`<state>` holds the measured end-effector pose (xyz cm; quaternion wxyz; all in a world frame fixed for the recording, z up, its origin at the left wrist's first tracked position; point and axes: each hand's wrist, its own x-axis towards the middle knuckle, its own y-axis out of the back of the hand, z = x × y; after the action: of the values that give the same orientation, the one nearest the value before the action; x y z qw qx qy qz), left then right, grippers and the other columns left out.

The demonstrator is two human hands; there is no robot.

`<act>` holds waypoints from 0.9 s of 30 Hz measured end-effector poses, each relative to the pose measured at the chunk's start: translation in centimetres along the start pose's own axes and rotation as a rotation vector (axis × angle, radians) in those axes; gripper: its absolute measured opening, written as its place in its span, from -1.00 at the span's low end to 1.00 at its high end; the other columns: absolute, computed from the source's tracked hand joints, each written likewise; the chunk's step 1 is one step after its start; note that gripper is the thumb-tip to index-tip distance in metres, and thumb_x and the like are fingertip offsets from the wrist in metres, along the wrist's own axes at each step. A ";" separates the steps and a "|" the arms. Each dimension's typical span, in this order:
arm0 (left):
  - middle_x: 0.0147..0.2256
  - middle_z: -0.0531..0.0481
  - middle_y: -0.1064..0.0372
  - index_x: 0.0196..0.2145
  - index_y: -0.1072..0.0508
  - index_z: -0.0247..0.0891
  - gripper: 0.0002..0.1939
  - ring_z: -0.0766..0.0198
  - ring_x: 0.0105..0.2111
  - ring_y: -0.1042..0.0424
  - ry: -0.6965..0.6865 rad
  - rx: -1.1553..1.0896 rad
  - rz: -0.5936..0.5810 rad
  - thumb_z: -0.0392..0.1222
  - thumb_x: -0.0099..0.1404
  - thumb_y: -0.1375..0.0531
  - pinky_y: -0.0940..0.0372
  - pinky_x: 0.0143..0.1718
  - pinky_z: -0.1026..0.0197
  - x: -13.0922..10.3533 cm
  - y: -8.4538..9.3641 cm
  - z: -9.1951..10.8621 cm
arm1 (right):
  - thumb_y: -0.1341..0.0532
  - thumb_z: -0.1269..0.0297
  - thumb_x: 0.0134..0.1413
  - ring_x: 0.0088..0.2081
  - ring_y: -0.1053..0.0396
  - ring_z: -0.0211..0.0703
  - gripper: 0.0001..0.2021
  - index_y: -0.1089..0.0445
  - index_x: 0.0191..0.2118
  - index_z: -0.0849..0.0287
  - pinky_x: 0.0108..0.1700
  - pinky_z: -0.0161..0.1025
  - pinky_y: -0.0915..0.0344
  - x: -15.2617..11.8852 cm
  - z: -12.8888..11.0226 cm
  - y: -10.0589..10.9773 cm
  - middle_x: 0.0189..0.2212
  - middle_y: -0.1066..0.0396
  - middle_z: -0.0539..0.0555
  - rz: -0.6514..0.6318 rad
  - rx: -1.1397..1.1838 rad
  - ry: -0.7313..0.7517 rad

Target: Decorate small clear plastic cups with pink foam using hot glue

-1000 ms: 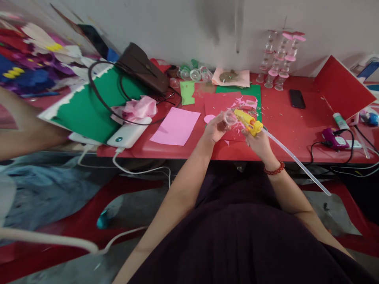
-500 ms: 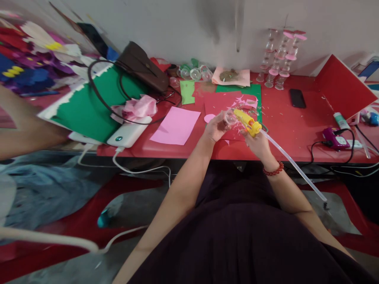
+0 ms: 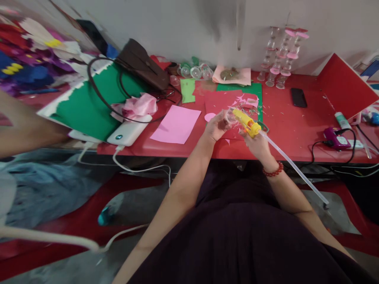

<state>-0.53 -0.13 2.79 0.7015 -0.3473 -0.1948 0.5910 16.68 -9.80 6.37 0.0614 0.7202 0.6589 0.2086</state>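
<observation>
My right hand (image 3: 257, 144) is wrapped round a yellow hot glue gun (image 3: 246, 122), with a long clear glue stick (image 3: 291, 167) sticking out of its back end. The gun's nozzle end points left at a small clear plastic cup (image 3: 230, 116), pinched in the fingers of my left hand (image 3: 216, 126). Whether the nozzle touches the cup I cannot tell. Below both hands lie red paper (image 3: 217, 102) and pink paper scraps (image 3: 251, 102). A pink paper circle (image 3: 210, 117) rests just left of the cup.
A pink sheet (image 3: 177, 124), a white power bank (image 3: 129, 132) and a brown bag (image 3: 143, 65) are to the left. Strung clear cups (image 3: 281, 59) stand at the back; a black phone (image 3: 299, 97) and purple plug adapter (image 3: 336, 139) are rightward. Another person's arm (image 3: 29, 126) reaches in at far left.
Both hands keep nearly the same pose, with the glue gun still at the cup. The view has shifted very slightly.
</observation>
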 end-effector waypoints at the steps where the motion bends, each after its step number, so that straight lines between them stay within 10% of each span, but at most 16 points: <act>1: -0.50 0.06 -0.49 -0.37 -0.58 -0.28 -0.71 0.43 -0.58 -0.35 -0.002 0.001 0.007 -0.03 0.17 -0.51 -0.26 -0.54 0.31 0.0 0.0 0.0 | -0.33 -0.29 0.06 -0.50 -0.22 -0.22 -0.49 -0.28 -0.45 0.08 -0.49 -0.22 -0.16 0.0 -0.1 0.0 -0.61 -0.23 -0.04 -0.012 0.003 0.002; 27: -0.49 0.04 -0.47 -0.38 -0.57 -0.26 -0.72 0.43 -0.58 -0.31 -0.018 0.062 0.041 0.00 0.28 -0.44 -0.24 -0.53 0.28 0.0 -0.1 0.0 | -0.43 -0.04 0.07 -0.55 -0.12 -0.31 -0.66 -0.38 -0.31 0.08 -0.56 -0.29 -0.08 0.3 1.0 0.0 -0.59 -0.18 -0.12 -0.094 0.157 -0.061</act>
<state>-0.46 -0.11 2.81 0.6980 -0.3240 -0.1754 0.6140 17.06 -9.32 5.56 0.0345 0.6971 0.7040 0.1311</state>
